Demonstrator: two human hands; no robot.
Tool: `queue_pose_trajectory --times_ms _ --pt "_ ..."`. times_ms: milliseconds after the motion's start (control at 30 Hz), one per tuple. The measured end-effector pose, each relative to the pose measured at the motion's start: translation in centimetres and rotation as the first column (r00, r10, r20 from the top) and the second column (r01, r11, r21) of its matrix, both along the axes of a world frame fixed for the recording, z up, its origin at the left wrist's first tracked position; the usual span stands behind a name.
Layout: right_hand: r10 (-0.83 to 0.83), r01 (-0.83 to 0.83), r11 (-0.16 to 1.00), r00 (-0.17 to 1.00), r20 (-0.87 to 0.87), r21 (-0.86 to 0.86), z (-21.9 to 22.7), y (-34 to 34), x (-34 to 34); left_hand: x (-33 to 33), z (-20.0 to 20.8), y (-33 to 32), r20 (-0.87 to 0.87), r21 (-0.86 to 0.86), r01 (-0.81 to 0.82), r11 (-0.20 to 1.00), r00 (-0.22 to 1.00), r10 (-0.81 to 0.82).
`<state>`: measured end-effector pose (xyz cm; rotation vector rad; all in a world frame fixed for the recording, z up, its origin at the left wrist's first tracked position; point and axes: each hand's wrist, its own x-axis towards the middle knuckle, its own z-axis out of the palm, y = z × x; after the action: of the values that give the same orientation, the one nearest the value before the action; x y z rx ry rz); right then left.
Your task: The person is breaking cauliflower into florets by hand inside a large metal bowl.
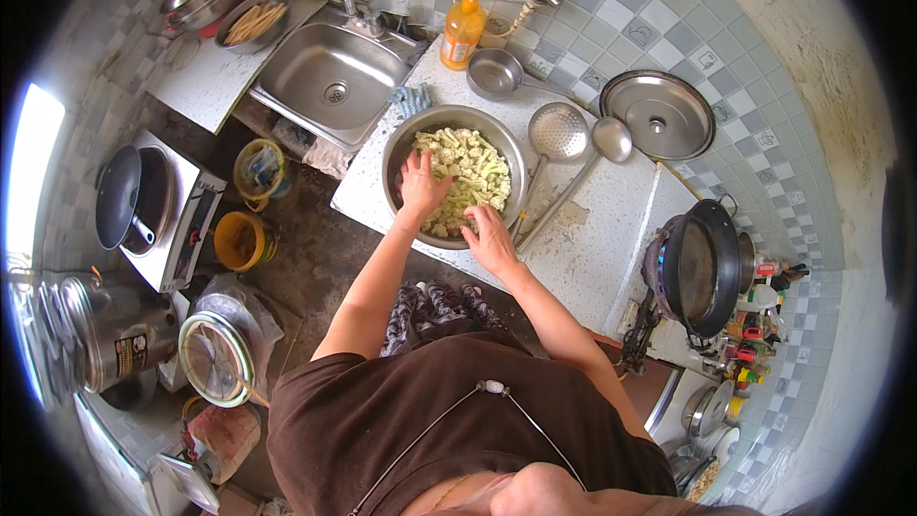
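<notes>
Florets: heaped in the steel bowl on the desk, ahead and leftward of the right grip, under the left grip; no clear long axis.
Left grip: spread, nearer the heap's middle.
Right grip: curled at the near rim; cannot tell if pinching.
Yellow bucket: crumpled plastic.
Small basin: light sticks.

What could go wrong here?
1. The steel bowl sits close to the counter's front edge; a hard push could tip it off.
2. Both the left hand and right hand are in the bowl; brisk stirring might spill cauliflower pieces.
3. The skimmer's handle lies beside the bowl; the right hand could knock it.
</notes>
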<state>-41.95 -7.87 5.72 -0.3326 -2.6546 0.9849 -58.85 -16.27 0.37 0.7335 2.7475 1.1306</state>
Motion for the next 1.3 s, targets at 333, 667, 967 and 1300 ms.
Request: queue_pose_trajectory --times_ms 333,667,967,1300 --pt "0.02 -0.047 0.954 0.995 0.094 0.296 -1.8 1.7 0.7 -1.0 -2.1 3.8 0.282 -0.267 0.373 0.889 0.912 -0.298" --pt "0.025 -0.043 0.957 0.998 0.066 0.286 -1.6 1.5 0.6 -4.2 -0.8 2.8 0.138 -0.002 0.239 0.971 0.962 -0.236" --pt "0.011 -0.066 0.942 0.986 0.167 0.328 -1.8 1.9 0.6 1.7 1.4 5.6 0.098 -0.397 0.564 0.725 0.811 -0.577" --pt "0.067 -0.148 0.919 0.972 0.225 0.366 -2.7 1.9 0.2 -1.7 -1.4 3.2 0.049 -0.455 0.47 0.756 0.861 -0.506"
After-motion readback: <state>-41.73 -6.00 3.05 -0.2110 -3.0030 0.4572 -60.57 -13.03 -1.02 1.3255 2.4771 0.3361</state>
